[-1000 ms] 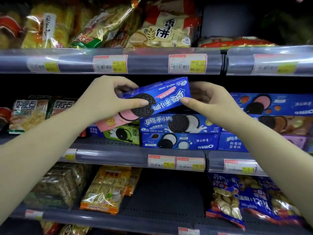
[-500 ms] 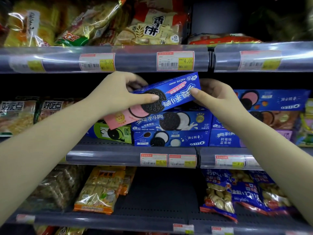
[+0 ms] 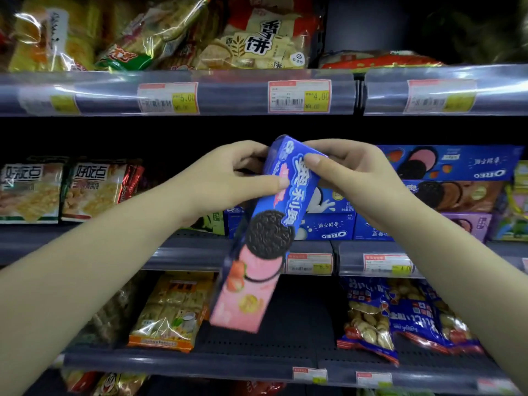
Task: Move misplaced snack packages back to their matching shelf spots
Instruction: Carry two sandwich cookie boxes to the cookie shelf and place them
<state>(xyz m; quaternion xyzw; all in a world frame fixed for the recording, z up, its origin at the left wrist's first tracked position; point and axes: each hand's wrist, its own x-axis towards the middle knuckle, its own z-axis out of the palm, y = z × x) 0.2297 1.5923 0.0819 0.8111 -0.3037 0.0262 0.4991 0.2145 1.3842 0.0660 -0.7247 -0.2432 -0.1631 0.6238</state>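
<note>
A blue and pink strawberry Oreo box [image 3: 265, 241] hangs nearly upright in front of the middle shelf, pink end down and blurred. My left hand [image 3: 228, 178] grips its upper end from the left, thumb on the front face. My right hand [image 3: 348, 172] holds the same top end from the right, thumb pressed on the blue face. Behind the box sits a stack of blue Oreo boxes [image 3: 328, 224] on the middle shelf. A matching strawberry Oreo box [image 3: 448, 162] lies on top of the right-hand stack.
Biscuit bags [image 3: 85, 190] stand at the left of the middle shelf. The top shelf holds cracker bags [image 3: 257, 44] above price tags [image 3: 298, 97]. On the bottom shelf lie yellow cracker packs [image 3: 171, 310] and blue peanut bags [image 3: 400, 318], with bare dark shelf [image 3: 285, 338] between them.
The box has been pulled out off the stack and swung from nearly level to almost vertical, pink end dropping down. Both hands have come together at its top end.
</note>
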